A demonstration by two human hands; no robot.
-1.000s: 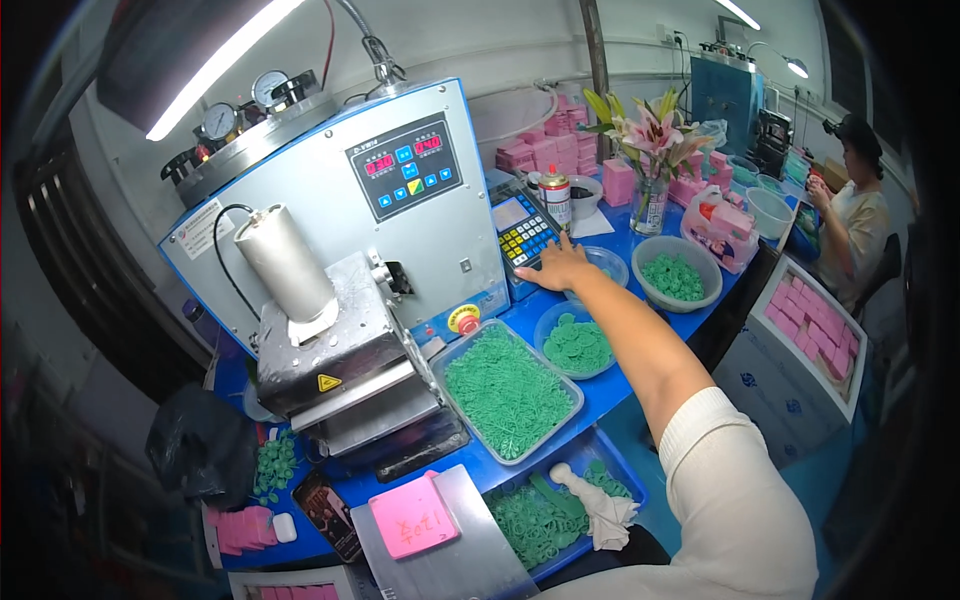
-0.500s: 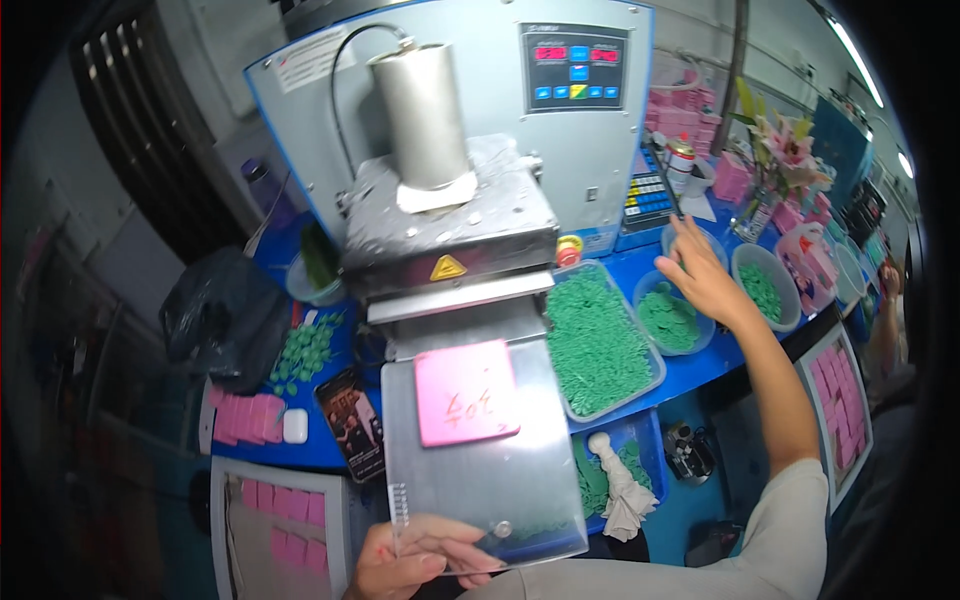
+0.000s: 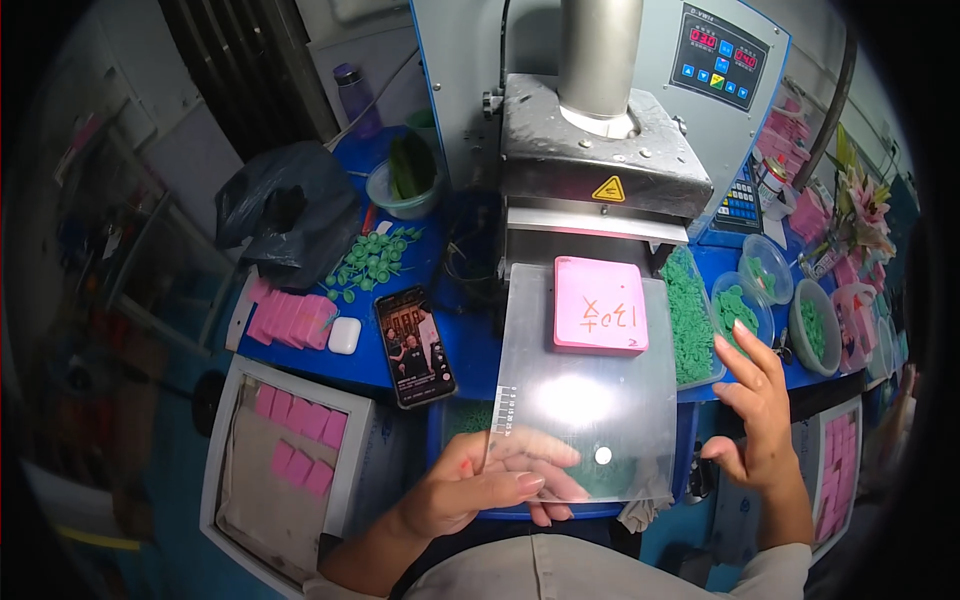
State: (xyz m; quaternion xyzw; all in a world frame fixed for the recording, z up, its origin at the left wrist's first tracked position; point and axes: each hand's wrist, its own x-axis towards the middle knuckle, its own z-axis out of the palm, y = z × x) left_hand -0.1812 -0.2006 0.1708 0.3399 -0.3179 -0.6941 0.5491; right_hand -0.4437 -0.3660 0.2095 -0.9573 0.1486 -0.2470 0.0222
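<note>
A clear plastic plate [image 3: 635, 415] juts out toward me from under the heated press head [image 3: 600, 155]. My left hand [image 3: 475, 488] grips its near left corner, thumb above and fingers showing through from below. On the plate's far part lies a square pink block [image 3: 600, 310] with handwritten marks. My right hand [image 3: 755, 410] is just right of the plate, fingers spread and curved, with nothing visible in it. Beyond that hand are a tray of small green pieces [image 3: 690, 320] and a round tub of green pieces [image 3: 742, 310].
On the blue table at left are a phone [image 3: 415, 345], a white case [image 3: 344, 336], pink blocks [image 3: 290, 318], green stemmed pieces [image 3: 372, 262] and a dark plastic bag [image 3: 285, 215]. Framed trays of pink pieces [image 3: 225, 470] [image 3: 845, 470] stand low on both sides. More tubs sit at right.
My right hand has come back from above the tubs at the right to beside the plate. The view has swung left. My left hand still holds the plate's near edge.
</note>
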